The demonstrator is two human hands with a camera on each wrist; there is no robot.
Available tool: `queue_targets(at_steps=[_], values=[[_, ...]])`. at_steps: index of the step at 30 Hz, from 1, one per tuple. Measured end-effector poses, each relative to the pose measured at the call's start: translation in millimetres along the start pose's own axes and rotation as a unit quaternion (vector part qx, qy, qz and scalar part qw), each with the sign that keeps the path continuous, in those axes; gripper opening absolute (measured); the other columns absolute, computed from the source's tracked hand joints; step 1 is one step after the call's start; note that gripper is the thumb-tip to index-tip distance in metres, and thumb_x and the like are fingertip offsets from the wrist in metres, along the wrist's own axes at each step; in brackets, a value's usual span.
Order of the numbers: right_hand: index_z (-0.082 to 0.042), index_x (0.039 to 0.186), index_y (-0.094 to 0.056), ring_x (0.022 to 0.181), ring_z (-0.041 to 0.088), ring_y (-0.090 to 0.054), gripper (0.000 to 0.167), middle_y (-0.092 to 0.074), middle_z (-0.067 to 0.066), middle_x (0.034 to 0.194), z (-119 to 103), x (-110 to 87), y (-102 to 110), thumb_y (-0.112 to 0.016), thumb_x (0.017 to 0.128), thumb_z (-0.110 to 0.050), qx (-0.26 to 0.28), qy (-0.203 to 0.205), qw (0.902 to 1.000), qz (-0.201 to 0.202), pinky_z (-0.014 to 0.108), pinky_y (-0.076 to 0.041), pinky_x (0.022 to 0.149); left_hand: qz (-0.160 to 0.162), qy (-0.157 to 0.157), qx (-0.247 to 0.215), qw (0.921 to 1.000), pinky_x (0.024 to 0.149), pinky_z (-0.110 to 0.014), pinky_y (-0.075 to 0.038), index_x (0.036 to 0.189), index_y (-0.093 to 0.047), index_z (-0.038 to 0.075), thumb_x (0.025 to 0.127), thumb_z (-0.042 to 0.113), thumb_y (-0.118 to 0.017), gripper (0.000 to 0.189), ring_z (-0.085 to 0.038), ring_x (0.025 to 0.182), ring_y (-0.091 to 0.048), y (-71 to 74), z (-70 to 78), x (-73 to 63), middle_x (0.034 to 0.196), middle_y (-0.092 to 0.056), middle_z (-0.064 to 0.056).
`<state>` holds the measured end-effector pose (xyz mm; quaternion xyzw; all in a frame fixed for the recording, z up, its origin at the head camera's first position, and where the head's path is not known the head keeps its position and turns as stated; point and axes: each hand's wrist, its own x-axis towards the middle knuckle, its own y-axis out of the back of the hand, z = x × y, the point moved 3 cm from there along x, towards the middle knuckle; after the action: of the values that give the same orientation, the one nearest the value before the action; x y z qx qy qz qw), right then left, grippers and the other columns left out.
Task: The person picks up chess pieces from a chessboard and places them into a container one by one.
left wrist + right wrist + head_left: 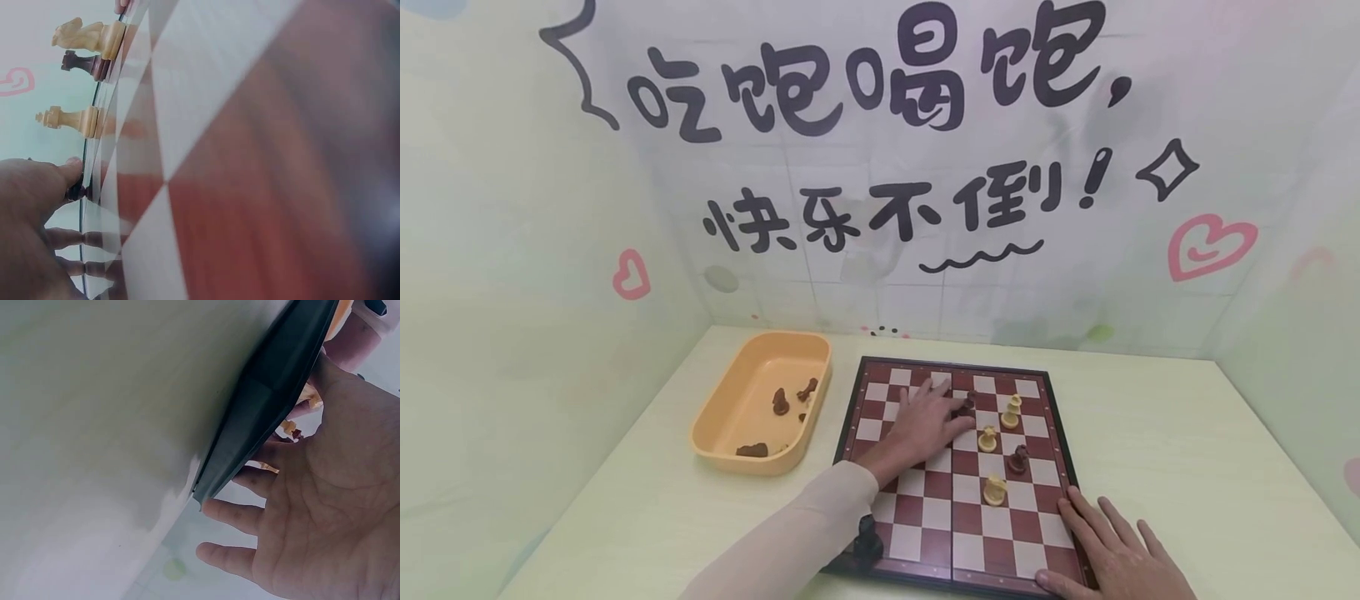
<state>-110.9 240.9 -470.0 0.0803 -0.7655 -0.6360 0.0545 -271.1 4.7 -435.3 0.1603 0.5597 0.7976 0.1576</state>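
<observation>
A red and white chessboard (917, 542) with a dark rim lies on the table. Over its far middle is my left hand (925, 421), thumb and index finger pinching a dark chess piece (969, 402) at its sides; the fingers partly hide it. In the left wrist view the dark piece (75, 189) shows by the thumb tip. Light pieces (1011, 412) (987, 439), a light knight (995, 491) and a dark rook (1018, 459) stand on the right half. My right hand (1123, 554) rests at the board's near right edge, fingers extended.
Left of the board stands an orange-yellow tray (703, 433) with several dark pieces (781, 402) lying in it. Printed sheeting (865, 292) walls the table's back and sides. Bare tabletop (1165, 433) shows right of the board.
</observation>
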Motion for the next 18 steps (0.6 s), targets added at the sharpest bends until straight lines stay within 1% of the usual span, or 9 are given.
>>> queue_targets(at_steps=[3, 15, 16, 18], values=[[-0.005, 0.147, -0.053, 0.133, 0.048, -0.043, 0.101, -0.046, 0.016, 0.151, -0.4, -0.2, 0.6, -0.062, 0.079, -0.08, -0.001, 0.001, 1.0, 0.001, 0.074, -0.031, 0.101, 0.008, -0.002, -0.007, 0.9999, 0.11, -0.068, -0.026, 0.136, -0.067, 0.015, 0.104, 0.048, -0.054, 0.048, -0.038, 0.145, -0.034, 1.9, -1.4, -0.2, 0.156, -0.043, -0.012], [-0.006, 0.146, -0.054, 0.133, 0.048, -0.044, 0.101, -0.047, 0.016, 0.151, -1.4, -0.2, 0.7, -0.062, 0.078, -0.081, -0.004, 0.004, 1.0, 0.007, 0.074, -0.031, 0.101, 0.014, 0.012, -0.04, 0.999, 0.112, -0.064, -0.028, 0.133, -0.069, 0.012, 0.103, 0.049, -0.055, 0.05, -0.033, 0.144, -0.037, 7.9, -5.7, -2.9, 0.155, -0.045, -0.009], [-0.006, 0.146, -0.054, 0.133, 0.048, -0.044, 0.101, -0.047, 0.016, 0.151, -1.4, -0.2, 0.7, -0.062, 0.078, -0.081, -0.004, 0.003, 1.0, 0.006, 0.074, -0.031, 0.101, 0.015, 0.013, -0.039, 0.9991, 0.112, -0.063, -0.028, 0.133, -0.069, 0.012, 0.103, 0.049, -0.055, 0.05, -0.032, 0.144, -0.038, 8.6, -6.0, -3.9, 0.154, -0.047, -0.008], [-0.006, 0.147, -0.054, 0.133, 0.048, -0.043, 0.102, -0.047, 0.016, 0.151, -1.0, -0.1, 0.4, -0.062, 0.079, -0.081, -0.003, 0.001, 1.0, 0.002, 0.074, -0.031, 0.101, 0.023, 0.007, -0.028, 0.9993, 0.112, -0.057, -0.033, 0.133, -0.069, 0.012, 0.103, 0.049, -0.056, 0.049, -0.029, 0.14, -0.044, 9.6, -6.3, -5.6, 0.149, -0.053, -0.007]])
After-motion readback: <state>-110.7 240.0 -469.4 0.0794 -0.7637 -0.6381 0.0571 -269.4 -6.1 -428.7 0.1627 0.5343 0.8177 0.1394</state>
